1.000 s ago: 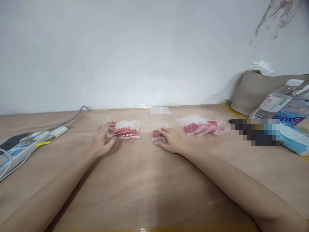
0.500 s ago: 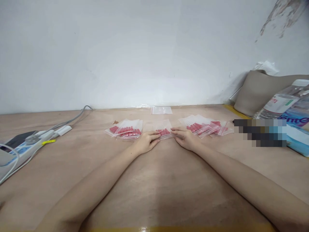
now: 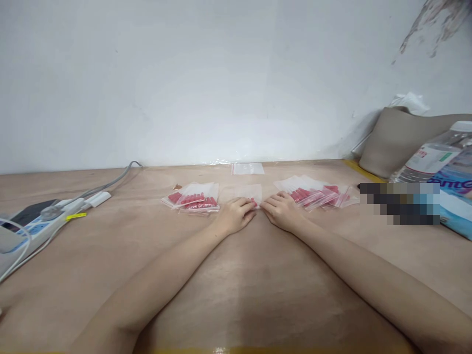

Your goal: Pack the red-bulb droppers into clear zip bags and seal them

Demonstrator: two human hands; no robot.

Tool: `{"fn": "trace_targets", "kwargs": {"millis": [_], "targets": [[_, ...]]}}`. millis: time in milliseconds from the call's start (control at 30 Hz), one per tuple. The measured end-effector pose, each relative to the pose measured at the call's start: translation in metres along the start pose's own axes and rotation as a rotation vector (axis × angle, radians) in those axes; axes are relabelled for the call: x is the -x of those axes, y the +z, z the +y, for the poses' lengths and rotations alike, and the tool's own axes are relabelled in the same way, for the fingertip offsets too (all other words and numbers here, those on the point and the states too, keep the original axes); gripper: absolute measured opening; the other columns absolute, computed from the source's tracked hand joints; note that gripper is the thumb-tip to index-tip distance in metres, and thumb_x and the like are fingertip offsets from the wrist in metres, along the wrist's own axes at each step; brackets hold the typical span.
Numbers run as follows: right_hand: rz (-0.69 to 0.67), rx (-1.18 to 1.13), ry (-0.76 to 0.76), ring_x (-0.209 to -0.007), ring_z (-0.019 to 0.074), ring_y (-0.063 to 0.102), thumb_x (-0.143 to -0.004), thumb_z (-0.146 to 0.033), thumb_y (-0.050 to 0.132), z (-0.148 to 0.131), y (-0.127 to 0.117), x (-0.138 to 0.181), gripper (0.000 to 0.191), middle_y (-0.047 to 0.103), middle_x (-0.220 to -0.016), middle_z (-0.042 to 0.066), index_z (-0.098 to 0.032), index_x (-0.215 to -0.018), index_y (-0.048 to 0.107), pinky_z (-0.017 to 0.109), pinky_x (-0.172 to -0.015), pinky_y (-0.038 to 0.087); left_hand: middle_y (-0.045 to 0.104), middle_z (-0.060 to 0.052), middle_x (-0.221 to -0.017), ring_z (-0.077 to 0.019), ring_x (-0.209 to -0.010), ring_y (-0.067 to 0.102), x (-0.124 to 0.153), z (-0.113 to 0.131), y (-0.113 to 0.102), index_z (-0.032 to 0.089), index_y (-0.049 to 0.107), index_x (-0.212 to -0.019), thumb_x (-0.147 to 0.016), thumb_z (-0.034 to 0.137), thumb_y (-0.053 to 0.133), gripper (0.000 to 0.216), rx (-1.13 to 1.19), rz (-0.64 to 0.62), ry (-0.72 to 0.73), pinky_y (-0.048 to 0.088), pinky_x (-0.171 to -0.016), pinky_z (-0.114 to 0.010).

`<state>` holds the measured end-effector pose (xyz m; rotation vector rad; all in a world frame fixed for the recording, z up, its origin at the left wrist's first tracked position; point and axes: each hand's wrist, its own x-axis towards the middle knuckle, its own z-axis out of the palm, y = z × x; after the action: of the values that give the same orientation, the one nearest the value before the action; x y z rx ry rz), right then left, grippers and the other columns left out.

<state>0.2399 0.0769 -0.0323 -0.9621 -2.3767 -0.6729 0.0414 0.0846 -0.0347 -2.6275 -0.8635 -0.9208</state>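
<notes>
A small clear zip-lock bag point(image 3: 245, 191) with red pieces in it lies in front of me, its near edge mostly covered by my fingers. My left hand point(image 3: 236, 215) is closed on that near edge, thumb below and fingers above. At the bag's right corner, my right hand point(image 3: 282, 210) pinches the same edge with curled fingers. To the left lies a pile of similar zip-lock bags point(image 3: 195, 197) filled with red pieces. Another fanned pile of filled bags point(image 3: 313, 191) lies just beyond and right of my right hand.
One flat bag point(image 3: 248, 169) lies by the wall. A power strip point(image 3: 37, 228) with plugs and cables sits at the left. On the right are a grey-brown container point(image 3: 383, 142), a plastic bottle point(image 3: 427, 160) and a blue-white packet point(image 3: 459, 214).
My left hand has slid right along the bag's near edge, covering most of the red pieces. My right hand's fingers have curled in at the corner.
</notes>
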Motion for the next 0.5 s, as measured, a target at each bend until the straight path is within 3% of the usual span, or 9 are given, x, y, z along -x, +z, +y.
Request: {"fn": "trace_targets", "kwargs": {"millis": [167,367,500], "targets": [[0.04,0.024,0.008,-0.07,0.0132,0.052,-0.087,-0.016,0.039,-0.006,-0.002,-0.005,0.028,0.065,-0.071,0.003,-0.018,-0.079,0.065,0.033,-0.075,0.026,0.064,-0.007,-0.082,-0.0193,-0.079,0.062,-0.006,0.001,0.009,0.016,0.061,-0.085,-0.088,0.02,0.044,0.018,-0.126,0.046,0.093,0.051,-0.07,-0.033],[0.066,-0.012,0.029,-0.076,0.0146,0.052,-0.087,-0.019,0.04,-0.01,0.001,-0.004,0.025,0.065,-0.076,0.004,-0.02,-0.087,0.065,0.034,-0.079,0.026,0.062,-0.007,-0.074,-0.0182,-0.073,0.059,-0.007,-0.001,0.003,0.015,0.059,-0.076,-0.088,0.015,0.039,0.024,-0.21,0.029,0.181,0.047,-0.066,-0.033],[0.057,-0.008,0.013,-0.074,0.0144,0.05,-0.086,-0.016,0.04,-0.012,0.0,-0.004,0.025,0.063,-0.072,0.003,-0.019,-0.08,0.064,0.036,-0.081,0.025,0.06,-0.005,-0.071,-0.0161,-0.073,0.058,-0.009,-0.001,0.001,0.015,0.056,-0.069,-0.088,0.013,0.039,0.026,-0.259,0.043,0.271,0.045,-0.068,-0.03]]}}
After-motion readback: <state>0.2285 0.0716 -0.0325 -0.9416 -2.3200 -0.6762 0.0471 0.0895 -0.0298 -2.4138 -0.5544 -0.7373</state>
